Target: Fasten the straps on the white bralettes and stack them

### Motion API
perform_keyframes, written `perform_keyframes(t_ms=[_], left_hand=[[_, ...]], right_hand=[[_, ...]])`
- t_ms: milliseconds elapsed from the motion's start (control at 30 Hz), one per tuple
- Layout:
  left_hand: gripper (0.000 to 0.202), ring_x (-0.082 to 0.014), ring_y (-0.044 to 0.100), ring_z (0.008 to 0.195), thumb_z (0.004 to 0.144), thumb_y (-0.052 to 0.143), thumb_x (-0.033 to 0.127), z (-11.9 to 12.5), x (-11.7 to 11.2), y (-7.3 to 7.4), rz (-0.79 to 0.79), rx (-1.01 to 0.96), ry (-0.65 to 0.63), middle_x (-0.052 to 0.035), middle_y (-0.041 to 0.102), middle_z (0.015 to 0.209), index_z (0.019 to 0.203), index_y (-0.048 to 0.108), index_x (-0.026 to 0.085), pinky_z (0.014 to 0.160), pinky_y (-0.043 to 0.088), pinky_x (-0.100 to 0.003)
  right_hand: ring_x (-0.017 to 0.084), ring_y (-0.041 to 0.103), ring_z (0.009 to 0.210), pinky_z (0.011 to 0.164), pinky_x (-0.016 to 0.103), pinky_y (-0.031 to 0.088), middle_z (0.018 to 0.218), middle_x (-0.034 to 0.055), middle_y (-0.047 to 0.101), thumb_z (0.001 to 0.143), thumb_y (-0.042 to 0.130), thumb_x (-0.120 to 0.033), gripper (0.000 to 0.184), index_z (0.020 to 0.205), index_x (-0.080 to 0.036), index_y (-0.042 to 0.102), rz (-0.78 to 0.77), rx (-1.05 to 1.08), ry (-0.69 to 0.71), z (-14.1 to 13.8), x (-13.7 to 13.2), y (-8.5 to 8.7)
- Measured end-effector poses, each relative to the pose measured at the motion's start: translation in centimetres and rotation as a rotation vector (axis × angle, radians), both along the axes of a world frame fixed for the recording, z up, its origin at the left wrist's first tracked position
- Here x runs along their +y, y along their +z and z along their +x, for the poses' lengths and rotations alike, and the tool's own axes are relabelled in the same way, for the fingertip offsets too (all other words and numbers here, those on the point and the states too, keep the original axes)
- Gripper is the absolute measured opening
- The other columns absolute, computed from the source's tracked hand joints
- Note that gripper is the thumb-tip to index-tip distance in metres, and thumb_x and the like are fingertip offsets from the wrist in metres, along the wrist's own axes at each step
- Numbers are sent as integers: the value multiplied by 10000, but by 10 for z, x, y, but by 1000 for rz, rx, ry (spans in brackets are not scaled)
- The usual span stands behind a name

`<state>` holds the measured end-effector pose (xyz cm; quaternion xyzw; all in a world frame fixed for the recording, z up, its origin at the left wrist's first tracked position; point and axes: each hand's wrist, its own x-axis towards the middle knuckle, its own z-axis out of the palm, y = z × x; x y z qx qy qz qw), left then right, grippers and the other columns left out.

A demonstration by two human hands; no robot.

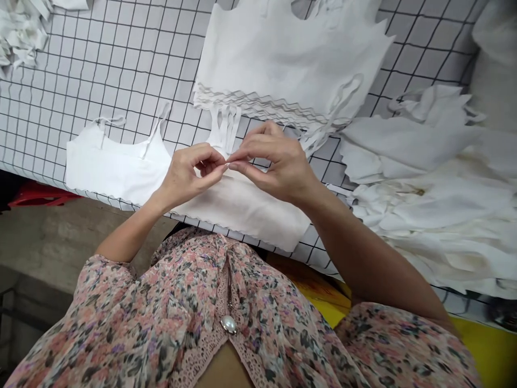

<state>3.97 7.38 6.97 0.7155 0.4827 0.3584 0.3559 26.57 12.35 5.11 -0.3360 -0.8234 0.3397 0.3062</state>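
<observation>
My left hand and my right hand meet fingertip to fingertip over a white camisole top lying at the table's near edge. Both hands pinch something small and thin between thumb and forefinger, probably a strap end of that top; it is too small to name for sure. A second white camisole top with two thin straps lies flat just left of my left hand.
A stack of white scalloped-edge tops sits behind my hands on the grid-patterned table. A loose heap of white fabric fills the right side. White scraps lie at the far left corner.
</observation>
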Motion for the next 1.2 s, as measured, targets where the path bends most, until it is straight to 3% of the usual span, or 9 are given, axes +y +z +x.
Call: perform_keyframes(t_ms=[133, 267, 433, 600, 867, 1200], left_hand=[[168, -202, 653, 974, 974, 775, 321, -8, -9, -29, 134, 303, 5, -43, 737, 1016, 1084, 711, 212, 879, 529, -363], [266, -269, 605, 1094, 939, 837, 374, -6, -18, -48, 101, 537, 12, -36, 716, 1009, 1130, 712, 238, 995, 436, -438], [157, -262, 564, 1103, 974, 786, 375, -1, -19, -46, 30, 523, 24, -32, 682, 1029, 1022, 717, 242, 1023, 366, -434], [110, -237, 565, 1028, 1017, 733, 364, 0, -20, -52, 24, 442, 6, -1, 679, 892, 981, 743, 261, 1037, 341, -447], [88, -251, 576, 1076, 971, 778, 343, 4, -21, -55, 31, 359, 37, -3, 740, 980, 908, 757, 285, 1059, 332, -478], [86, -225, 595, 986, 974, 738, 310, 6, -22, -57, 49, 330, 13, 17, 728, 897, 901, 718, 271, 1090, 325, -476]], right_hand=[[244, 654, 949, 935, 510, 585, 840, 33, 730, 977, 743, -300, 79, 912, -279, 784, -76, 65, -87, 1, -4, -5], [232, 666, 930, 850, 460, 597, 832, 29, 729, 941, 761, -267, 43, 906, -276, 785, -141, 63, -107, 1, -13, -17], [248, 663, 971, 928, 516, 579, 832, 28, 715, 963, 748, -309, 80, 891, -281, 769, -136, 12, -134, 1, -22, -24], [278, 640, 1038, 1034, 591, 546, 886, 40, 702, 1005, 714, -366, 120, 917, -286, 735, -68, -25, -155, 0, -28, -27], [298, 632, 1078, 1024, 601, 521, 865, 43, 683, 1028, 674, -455, 225, 891, -283, 720, -32, -85, -121, -2, -33, -33], [310, 639, 1095, 1053, 624, 488, 880, 37, 691, 1042, 651, -516, 275, 911, -284, 720, -31, -86, -81, -2, -35, -37]])
